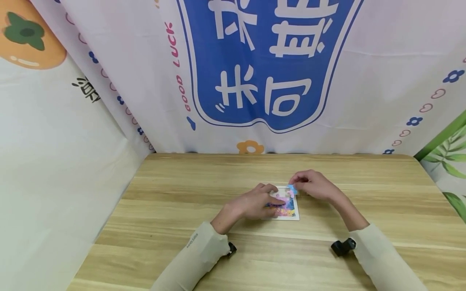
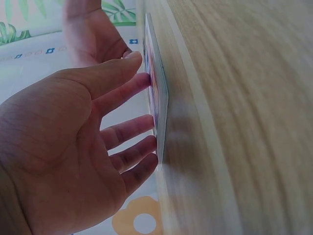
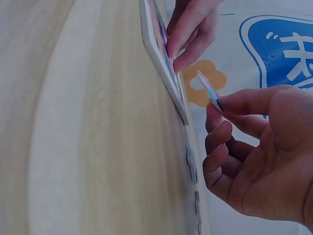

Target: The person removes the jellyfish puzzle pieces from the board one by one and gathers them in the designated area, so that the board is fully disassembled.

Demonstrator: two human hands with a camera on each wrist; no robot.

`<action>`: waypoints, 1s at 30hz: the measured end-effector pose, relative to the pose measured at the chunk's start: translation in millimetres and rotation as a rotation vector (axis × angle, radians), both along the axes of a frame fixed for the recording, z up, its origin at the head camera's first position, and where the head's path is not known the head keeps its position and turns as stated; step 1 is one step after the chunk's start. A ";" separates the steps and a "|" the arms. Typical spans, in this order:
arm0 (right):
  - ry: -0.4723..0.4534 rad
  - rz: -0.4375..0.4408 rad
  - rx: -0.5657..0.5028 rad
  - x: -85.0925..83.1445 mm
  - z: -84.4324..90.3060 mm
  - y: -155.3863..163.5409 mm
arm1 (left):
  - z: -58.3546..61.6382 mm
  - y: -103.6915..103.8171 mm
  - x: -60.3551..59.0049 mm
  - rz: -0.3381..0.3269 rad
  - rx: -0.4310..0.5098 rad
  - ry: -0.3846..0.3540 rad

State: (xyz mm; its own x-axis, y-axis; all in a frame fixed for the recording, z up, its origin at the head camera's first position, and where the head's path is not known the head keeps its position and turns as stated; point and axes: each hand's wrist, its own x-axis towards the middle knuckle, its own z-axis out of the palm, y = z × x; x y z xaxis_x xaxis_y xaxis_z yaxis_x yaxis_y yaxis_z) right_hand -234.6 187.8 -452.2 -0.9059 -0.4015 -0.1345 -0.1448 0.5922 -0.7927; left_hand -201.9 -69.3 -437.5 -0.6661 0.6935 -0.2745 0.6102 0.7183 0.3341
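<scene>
A printed cloth backdrop (image 1: 262,64) fills the far side of the head view, white with a big blue emblem and the words "GOOD LUCK" running down its left edge; an orange flower (image 1: 250,147) sits at its lower hem, at 12 o'clock from the work. Below it spreads the light wooden tabletop (image 1: 174,210).

Near the middle of the tabletop lies a small puzzle board (image 1: 289,210), flat, white-rimmed and printed in pink, blue and purple. The left hand (image 1: 259,202) comes in from 8 o'clock and rests on the board with its fingers (image 2: 128,132) held straight, their tips pressing on the picture face; nothing is gripped.

The right hand (image 1: 316,185) sits at about 1 o'clock from the board, just past its far right corner. Its thumb and forefinger pinch a small light-blue puzzle piece (image 3: 209,91), held tilted and clear of the board, just beside that corner, while its other fingers curl loosely underneath. In the head view the piece (image 1: 292,190) shows as a blue fleck over the board's top right corner.

In the right wrist view, a few more loose pieces (image 3: 191,164) lie flat on the tabletop near the board's edge, too blurred to tell their print.

Both sleeves are pale beige, and a small black camera mount (image 1: 342,246) shows at the right wrist, at 4 o'clock from the board.
</scene>
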 end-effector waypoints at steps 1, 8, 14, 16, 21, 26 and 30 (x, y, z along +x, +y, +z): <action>-0.008 -0.004 -0.004 0.4 -0.4 2.1 | 0.1 0.1 0.2 0.000 0.000 -0.001; -0.011 -0.025 0.006 1.8 -0.8 18.4 | 0.9 1.5 1.1 0.017 0.001 -0.009; -0.011 -0.047 0.021 2.3 1.9 35.4 | 1.6 1.5 1.8 0.029 0.003 -0.013; -0.014 -0.056 0.024 2.5 2.6 41.8 | 1.5 1.4 2.0 0.030 0.006 -0.014; -0.019 -0.072 0.022 3.1 2.8 59.3 | 0.5 1.2 1.8 0.029 0.009 -0.010; 0.024 -0.088 0.078 6.3 3.3 76.6 | -0.3 1.7 1.5 0.031 0.010 -0.013; 0.044 -0.094 0.107 9.1 2.5 90.4 | -0.6 1.7 1.5 0.034 0.010 -0.013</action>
